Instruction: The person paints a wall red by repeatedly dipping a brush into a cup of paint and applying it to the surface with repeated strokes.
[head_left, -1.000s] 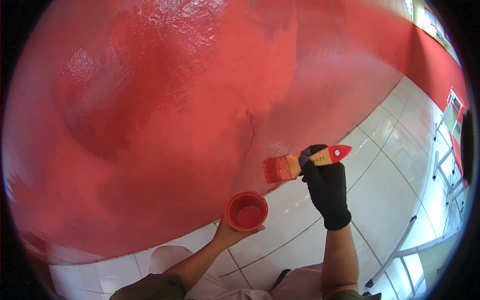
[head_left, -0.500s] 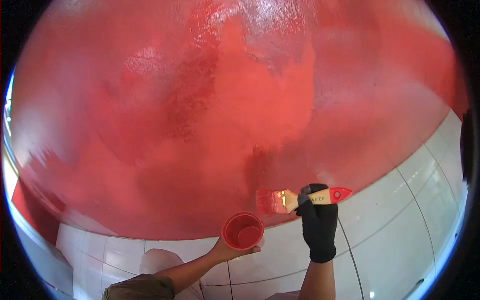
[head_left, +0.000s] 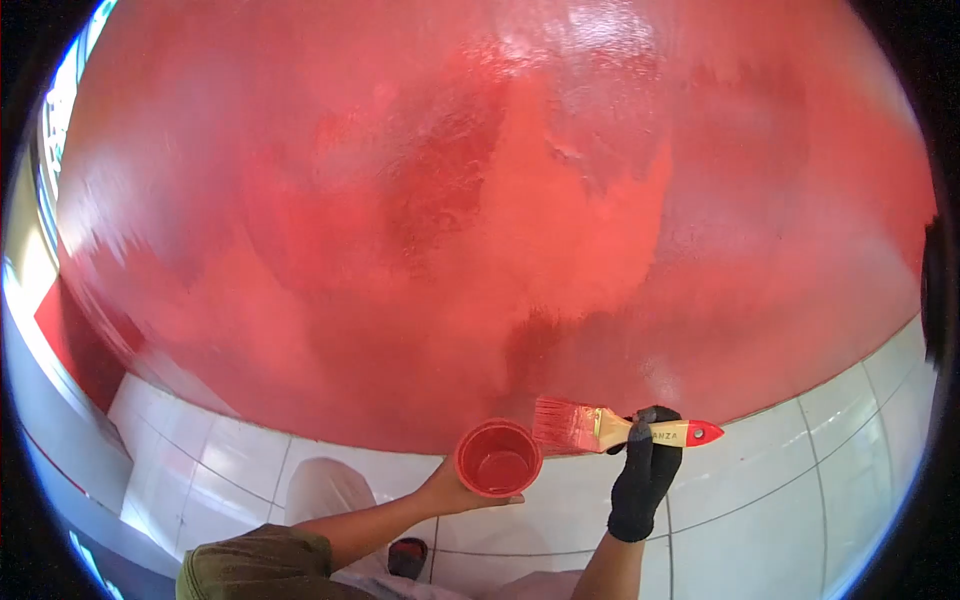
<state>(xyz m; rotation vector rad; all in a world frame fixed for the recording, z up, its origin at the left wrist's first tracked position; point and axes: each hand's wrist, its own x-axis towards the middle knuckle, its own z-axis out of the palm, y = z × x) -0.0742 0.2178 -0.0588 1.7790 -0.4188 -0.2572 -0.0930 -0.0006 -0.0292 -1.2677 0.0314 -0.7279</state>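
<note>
My bare left hand (head_left: 452, 490) is wrapped round a red cup (head_left: 464, 452) with some red paint (head_left: 501, 468) at its bottom. In a black glove, my right hand (head_left: 645, 480) grips a paintbrush (head_left: 615, 429) by its wooden handle, whose end is red. The brush lies nearly level, its red-coated bristles pointing left, just to the right of the cup's rim. Beyond both hands rises a wall (head_left: 400, 300) painted in uneven reds, with brighter and darker patches and a glossy sheen near the top.
White floor tiles (head_left: 745, 478) run along the foot of the wall. My knee (head_left: 330, 487) and a dark shoe (head_left: 407, 557) show below the left arm. At the far left stand a red panel (head_left: 85, 340) and a pale ledge (head_left: 75, 470). A dark object (head_left: 934, 290) edges in at the right.
The brush has come down slightly, nearer the level of the cup, and the cup sits a little farther right in view. The whole view has shifted, bringing the shoe into sight.
</note>
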